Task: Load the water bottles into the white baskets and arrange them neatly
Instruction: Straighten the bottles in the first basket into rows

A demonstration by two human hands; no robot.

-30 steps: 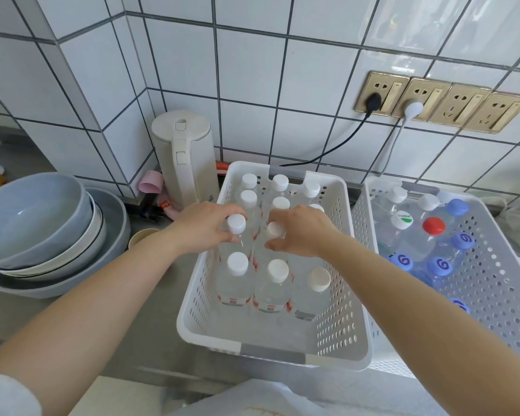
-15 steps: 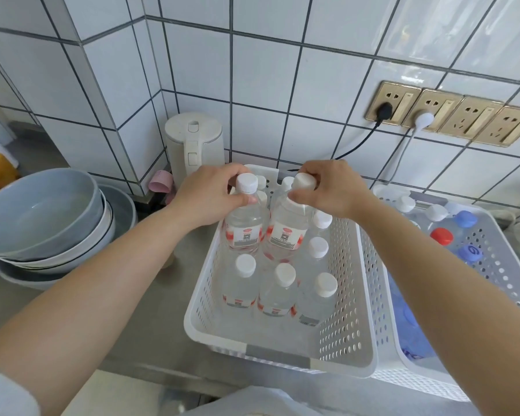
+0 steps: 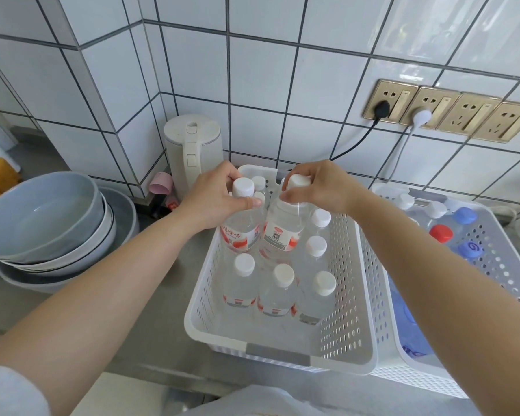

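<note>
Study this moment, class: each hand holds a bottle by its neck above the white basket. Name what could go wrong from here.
1. The left hand and right hand grip only near the caps, so a lifted bottle could slip and fall onto the standing bottles.
2. The two raised bottles hang close together and may knock.
3. Set down carelessly in the white basket, they might topple the front row.

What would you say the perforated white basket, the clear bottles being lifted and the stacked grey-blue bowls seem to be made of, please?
The perforated white basket looks like moulded plastic with a matte finish: thin walls with even punched holes. The clear bottles, gripped by the left hand and right hand, look like thin glossy plastic: see-through, with ridged white caps. The stacked grey-blue bowls look like glazed ceramic, from soft sheen and thick rims, though melamine is possible.
</note>
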